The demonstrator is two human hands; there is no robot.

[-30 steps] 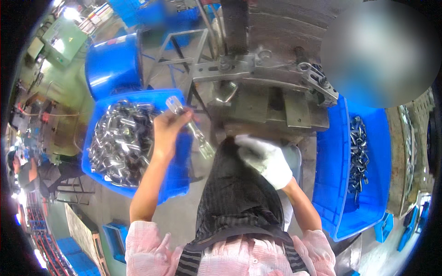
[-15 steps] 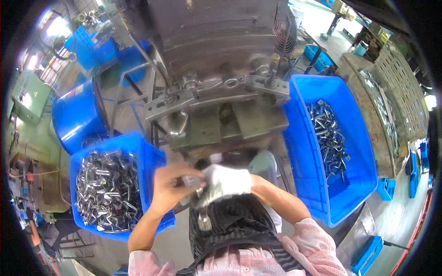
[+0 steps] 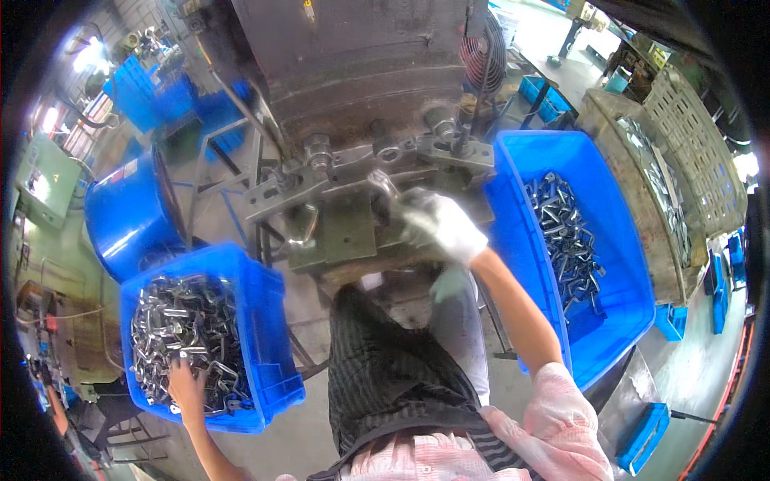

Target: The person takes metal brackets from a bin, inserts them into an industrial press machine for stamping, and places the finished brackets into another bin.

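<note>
My left hand (image 3: 188, 388) is bare and reaches into the left blue bin (image 3: 271, 337), its fingers apart and touching the heap of bent metal brackets (image 3: 188, 321). No bracket is plainly lifted in it. My right hand (image 3: 449, 228), in a white glove, is over the die block of the press (image 3: 345, 236). It is closed on a shiny bent metal bracket (image 3: 383, 184), whose far end sticks out toward the clamp bar (image 3: 345, 180). Motion blurs the gloved fingertips.
To the right stands a larger blue bin (image 3: 618, 305) with a smaller heap of bent brackets (image 3: 565, 240). Beyond it is a worn wooden box (image 3: 634, 172) of flat metal strips. A blue drum (image 3: 132, 212) stands behind the left bin.
My hands were together in front of my apron. The left has moved down and left into the bin; the right has moved forward to the die with a bracket.
</note>
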